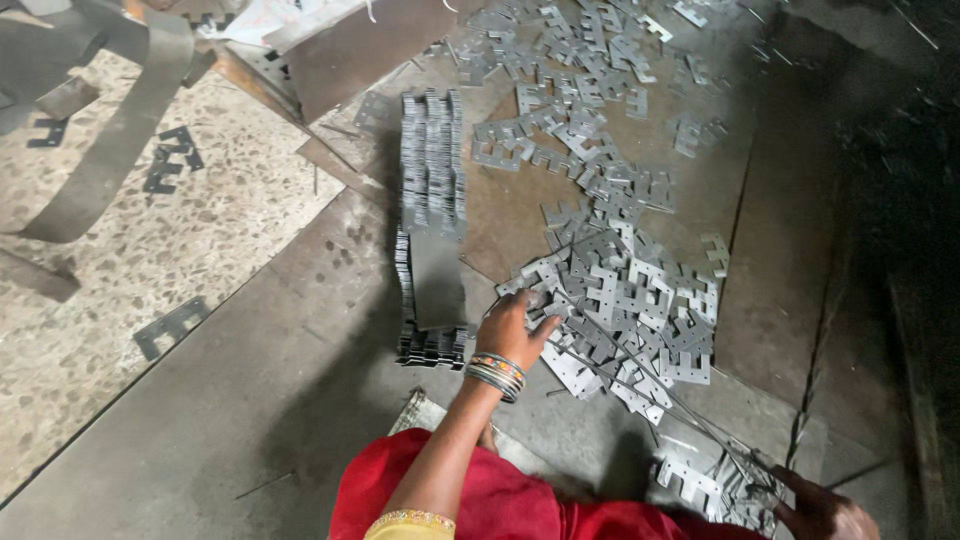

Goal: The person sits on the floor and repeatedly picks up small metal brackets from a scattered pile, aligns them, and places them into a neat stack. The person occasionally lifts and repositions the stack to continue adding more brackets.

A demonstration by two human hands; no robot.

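Observation:
My left hand (510, 325), with bangles at the wrist, rests on the near edge of a loose pile of stamped grey metal plates (620, 300). Its fingers curl down onto a plate and the thumb sticks out to the right; the fingertips are hidden, so a grip is unclear. My right hand (825, 515), at the bottom right corner, is closed around thin wires (650, 385) that run up-left across the pile. A bunch of plates (700, 485) hangs threaded on the wires just left of that hand.
A tall neat row of stacked plates (432, 215) stands left of the pile. More plates are scattered at the back (570, 60). Sheet-metal offcuts (340, 50) and a bent strip (120, 140) lie at the upper left on the speckled floor. My red garment (490, 500) fills the bottom centre.

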